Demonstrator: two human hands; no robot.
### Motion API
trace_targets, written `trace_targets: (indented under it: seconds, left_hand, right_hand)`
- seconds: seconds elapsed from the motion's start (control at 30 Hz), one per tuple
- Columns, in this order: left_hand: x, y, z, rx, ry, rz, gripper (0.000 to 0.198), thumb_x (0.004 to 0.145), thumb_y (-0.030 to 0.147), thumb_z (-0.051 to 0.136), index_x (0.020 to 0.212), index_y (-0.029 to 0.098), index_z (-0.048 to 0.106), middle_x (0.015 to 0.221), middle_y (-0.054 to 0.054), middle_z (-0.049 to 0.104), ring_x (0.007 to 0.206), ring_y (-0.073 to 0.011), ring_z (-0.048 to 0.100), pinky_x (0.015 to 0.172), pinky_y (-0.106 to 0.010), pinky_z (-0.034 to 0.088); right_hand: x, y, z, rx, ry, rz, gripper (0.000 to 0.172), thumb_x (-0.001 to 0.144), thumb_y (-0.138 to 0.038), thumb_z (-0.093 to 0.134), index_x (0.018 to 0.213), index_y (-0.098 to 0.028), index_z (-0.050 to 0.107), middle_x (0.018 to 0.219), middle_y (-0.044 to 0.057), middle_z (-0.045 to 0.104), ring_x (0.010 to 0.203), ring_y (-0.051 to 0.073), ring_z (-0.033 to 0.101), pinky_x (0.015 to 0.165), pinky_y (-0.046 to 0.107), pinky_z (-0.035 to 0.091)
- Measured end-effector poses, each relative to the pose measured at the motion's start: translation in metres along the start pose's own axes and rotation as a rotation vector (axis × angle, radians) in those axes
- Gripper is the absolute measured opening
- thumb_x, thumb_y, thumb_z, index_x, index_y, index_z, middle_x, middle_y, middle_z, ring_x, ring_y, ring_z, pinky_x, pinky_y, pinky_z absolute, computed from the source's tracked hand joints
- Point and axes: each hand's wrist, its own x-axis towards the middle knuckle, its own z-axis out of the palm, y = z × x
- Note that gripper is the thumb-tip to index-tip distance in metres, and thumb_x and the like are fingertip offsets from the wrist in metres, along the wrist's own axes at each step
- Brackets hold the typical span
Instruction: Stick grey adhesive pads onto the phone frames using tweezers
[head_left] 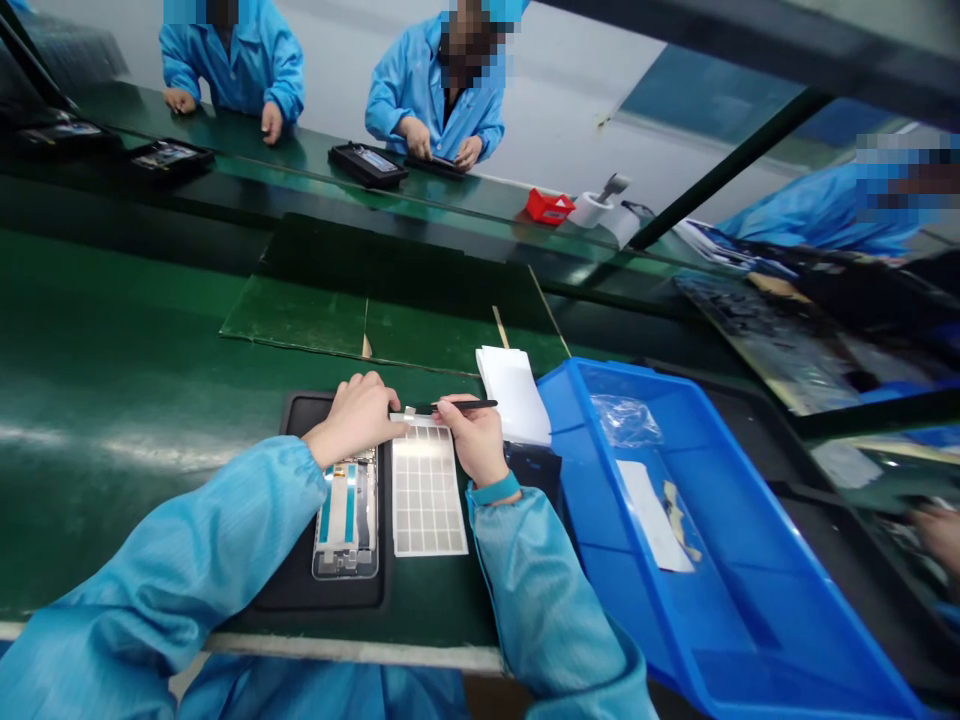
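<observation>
My right hand (476,440) is closed around black tweezers (476,404), whose tip points left over the top of a sheet of small grey rectangular stickers (429,490). At the sheet's top edge a small pale piece (409,412) stands up between the tweezers' tip and my left hand (358,415). My left hand is curled, its thumb on the sheet's top left corner; the exact contact of its fingers is too small to make out. Below that hand lies an opened phone (346,525) with its inner parts showing, in a black tray (289,592). My left hand hides the phone's upper end.
A large blue bin (600,560) with plastic film and paper scraps stands at right. White paper (516,395) lies beside it. Green boards (420,325) lie ahead. Across the bench, co-workers in blue sit by black trays (367,165) and a red box (550,207).
</observation>
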Motion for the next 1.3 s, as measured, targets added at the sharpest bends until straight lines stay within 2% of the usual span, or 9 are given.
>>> trace_targets:
  seconds: [0.17,0.27,0.53,0.8,1.3]
  left_hand:
    - [0.005,-0.006,-0.003,-0.207,-0.021,0.056,0.017,0.083,0.039,0.065,0.089,0.029,0.077,0.100,-0.004,0.067,0.103,-0.0274,0.058,0.095,-0.041,0.043]
    - [0.007,-0.008,-0.002,-0.237,0.008,0.077,0.016,0.084,0.032,0.063,0.084,0.028,0.078,0.097,-0.003,0.069,0.098,-0.0260,0.061,0.091,-0.039,0.045]
    - [0.011,-0.014,0.005,-0.308,0.105,0.074,0.016,0.083,0.028,0.063,0.080,0.025,0.077,0.093,-0.003,0.071,0.094,-0.0236,0.063,0.086,-0.035,0.048]
    - [0.018,-0.022,0.010,-0.496,0.127,0.064,0.015,0.081,0.034,0.067,0.078,0.024,0.079,0.092,-0.002,0.074,0.093,-0.0220,0.067,0.086,-0.034,0.050]
    - [0.015,-0.018,0.005,-0.539,0.098,0.052,0.017,0.079,0.039,0.069,0.079,0.026,0.080,0.094,-0.002,0.075,0.095,-0.0230,0.069,0.088,-0.033,0.051]
  right_hand:
    - [-0.002,-0.005,0.002,0.059,-0.041,-0.001,0.034,0.066,-0.047,0.087,0.080,-0.019,0.072,0.064,0.001,0.072,0.060,0.018,0.068,0.065,0.032,0.057]
    - [-0.003,-0.007,0.002,0.083,-0.059,-0.004,0.031,0.067,-0.044,0.087,0.079,-0.019,0.073,0.064,0.001,0.072,0.060,0.017,0.068,0.065,0.031,0.057]
    - [-0.003,-0.004,0.003,0.118,-0.044,-0.011,0.032,0.069,-0.043,0.087,0.085,-0.020,0.072,0.069,0.001,0.074,0.064,0.018,0.070,0.067,0.032,0.058]
    - [-0.004,-0.005,0.005,0.128,-0.044,-0.008,0.032,0.065,-0.042,0.089,0.083,-0.020,0.074,0.069,0.002,0.074,0.063,0.018,0.071,0.065,0.031,0.058]
    - [-0.004,-0.009,0.008,0.182,-0.003,-0.005,0.031,0.063,-0.041,0.090,0.079,-0.021,0.074,0.066,0.001,0.073,0.060,0.018,0.070,0.062,0.031,0.056]
